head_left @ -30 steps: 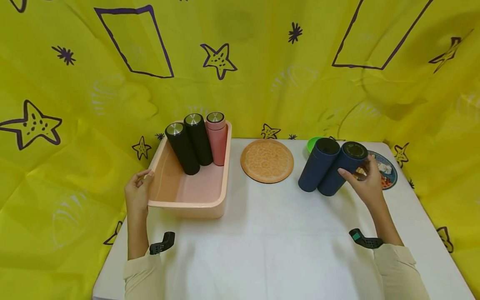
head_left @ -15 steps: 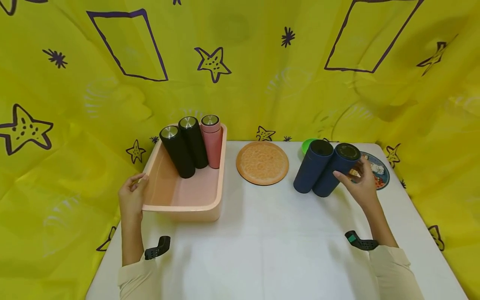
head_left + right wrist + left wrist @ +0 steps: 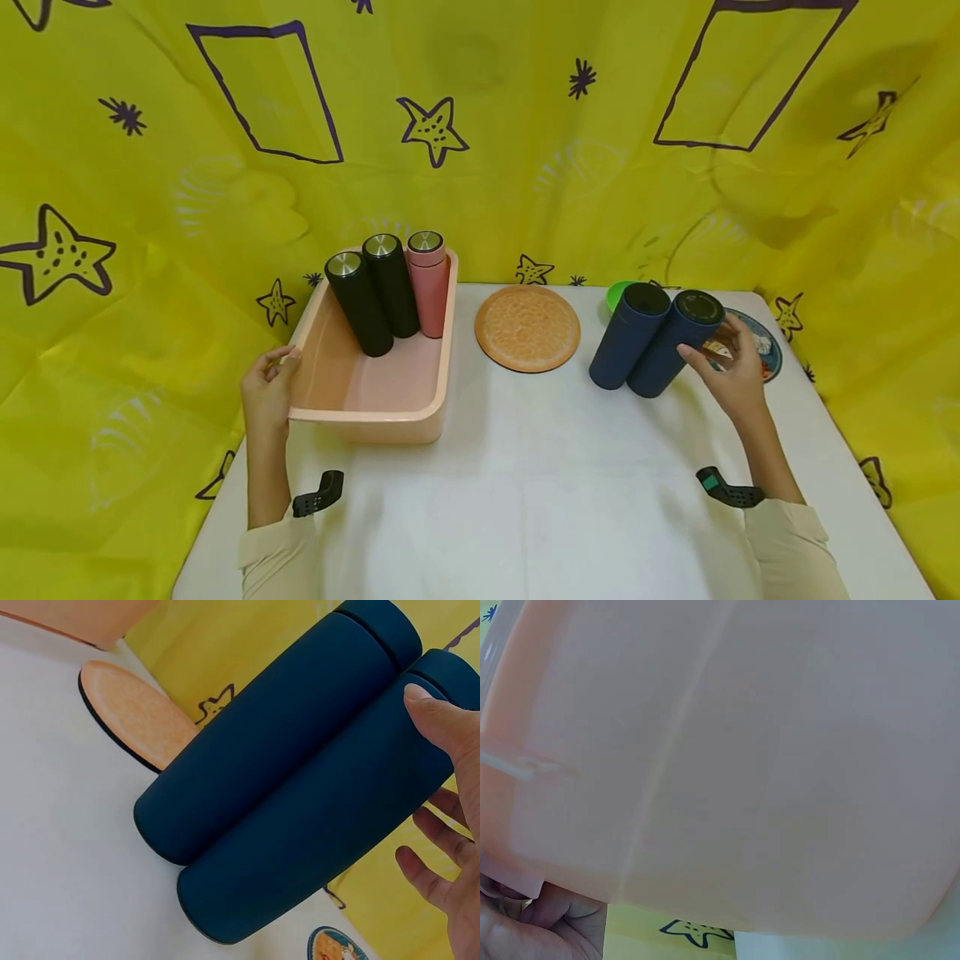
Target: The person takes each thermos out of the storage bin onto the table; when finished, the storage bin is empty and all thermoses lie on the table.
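Note:
A peach plastic tub [image 3: 360,415] stands on the left of the table, and my left hand [image 3: 266,396] grips its left rim. Its outer wall [image 3: 727,765] fills most of the left wrist view. Inside the tub, two black vacuum flasks [image 3: 362,308] and a pink flask [image 3: 431,292] stand close together at the far end. On the right, two dark blue flasks [image 3: 628,337] stand side by side. My right hand [image 3: 731,371] holds the right-hand blue flask [image 3: 322,817] near its lid, thumb on the near side, fingers behind it.
A round tan mat [image 3: 527,327] lies between the tub and the blue flasks. Behind those flasks is a green round thing [image 3: 617,293], partly hidden. A patterned round mat [image 3: 765,346] lies past my right hand. Yellow patterned cloth [image 3: 495,192] borders the white table [image 3: 525,492] behind.

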`<state>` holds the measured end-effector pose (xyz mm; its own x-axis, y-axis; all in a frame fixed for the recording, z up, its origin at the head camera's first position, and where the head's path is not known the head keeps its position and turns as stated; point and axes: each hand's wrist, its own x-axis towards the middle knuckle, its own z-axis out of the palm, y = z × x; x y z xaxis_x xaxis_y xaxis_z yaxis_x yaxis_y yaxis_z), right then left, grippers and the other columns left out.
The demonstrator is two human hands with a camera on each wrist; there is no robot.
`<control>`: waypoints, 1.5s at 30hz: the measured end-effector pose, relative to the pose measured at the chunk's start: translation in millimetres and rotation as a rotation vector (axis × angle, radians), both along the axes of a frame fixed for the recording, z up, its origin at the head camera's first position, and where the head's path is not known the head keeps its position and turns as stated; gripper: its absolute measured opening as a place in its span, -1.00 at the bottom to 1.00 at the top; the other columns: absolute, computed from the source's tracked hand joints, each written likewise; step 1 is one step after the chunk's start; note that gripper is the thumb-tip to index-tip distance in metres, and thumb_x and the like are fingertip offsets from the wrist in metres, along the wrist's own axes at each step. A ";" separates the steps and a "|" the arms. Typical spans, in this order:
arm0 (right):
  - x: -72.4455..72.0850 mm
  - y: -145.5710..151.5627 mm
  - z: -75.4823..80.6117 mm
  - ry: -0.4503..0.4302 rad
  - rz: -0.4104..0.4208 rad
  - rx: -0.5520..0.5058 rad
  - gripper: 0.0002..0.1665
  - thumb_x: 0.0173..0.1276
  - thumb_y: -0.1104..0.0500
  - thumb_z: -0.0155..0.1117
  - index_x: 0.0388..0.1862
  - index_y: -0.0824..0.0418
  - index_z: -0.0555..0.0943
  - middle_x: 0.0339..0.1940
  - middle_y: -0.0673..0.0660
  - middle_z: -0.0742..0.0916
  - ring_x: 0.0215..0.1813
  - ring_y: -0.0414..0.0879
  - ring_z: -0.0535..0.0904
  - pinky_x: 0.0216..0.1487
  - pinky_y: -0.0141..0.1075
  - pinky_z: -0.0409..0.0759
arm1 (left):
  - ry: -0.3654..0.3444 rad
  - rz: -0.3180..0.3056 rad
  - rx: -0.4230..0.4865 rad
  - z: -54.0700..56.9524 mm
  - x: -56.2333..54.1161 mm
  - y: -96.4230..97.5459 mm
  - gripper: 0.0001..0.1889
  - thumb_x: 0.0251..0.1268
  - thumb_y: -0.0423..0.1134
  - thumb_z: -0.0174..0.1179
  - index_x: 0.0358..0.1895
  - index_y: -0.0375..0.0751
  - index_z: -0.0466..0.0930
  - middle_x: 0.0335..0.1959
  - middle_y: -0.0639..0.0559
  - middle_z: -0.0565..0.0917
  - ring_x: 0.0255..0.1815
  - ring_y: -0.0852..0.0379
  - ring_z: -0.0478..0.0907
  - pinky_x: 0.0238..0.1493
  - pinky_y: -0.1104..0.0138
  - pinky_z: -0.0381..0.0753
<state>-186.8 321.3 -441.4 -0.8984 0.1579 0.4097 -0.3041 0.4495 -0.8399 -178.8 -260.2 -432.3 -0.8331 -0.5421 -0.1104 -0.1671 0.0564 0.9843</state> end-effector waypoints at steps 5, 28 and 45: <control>-6.5 10.5 -10.1 -0.002 -0.024 -0.019 -0.13 0.18 0.50 0.33 0.45 0.22 0.24 0.06 -0.27 0.49 0.05 -0.35 0.46 0.01 -0.60 0.48 | -0.001 -0.005 0.007 0.4 -0.5 -0.2 -0.67 0.34 -0.04 0.24 0.05 -0.12 0.58 -0.49 0.23 0.58 -0.46 0.26 0.56 -0.45 0.46 0.61; -11.6 17.6 41.2 0.228 -0.053 -0.023 -0.16 0.14 0.52 0.33 0.41 0.23 0.31 0.22 -0.08 0.54 0.32 -0.16 0.40 0.26 -0.51 0.39 | -0.018 0.003 -0.015 3.3 -2.1 -1.1 -0.70 0.33 -0.02 0.24 0.02 -0.05 0.59 -0.51 0.22 0.54 -0.48 0.26 0.52 -0.46 0.47 0.58; -46.9 -53.2 109.5 0.417 0.187 -0.006 -0.22 0.08 0.50 0.38 0.33 0.38 0.39 0.25 0.02 0.56 0.36 -0.05 0.40 0.37 -0.25 0.38 | 0.016 0.002 0.025 0.3 0.0 0.3 -0.74 0.32 -0.05 0.26 -0.02 -0.07 0.60 -0.54 0.19 0.54 -0.50 0.25 0.53 -0.48 0.45 0.58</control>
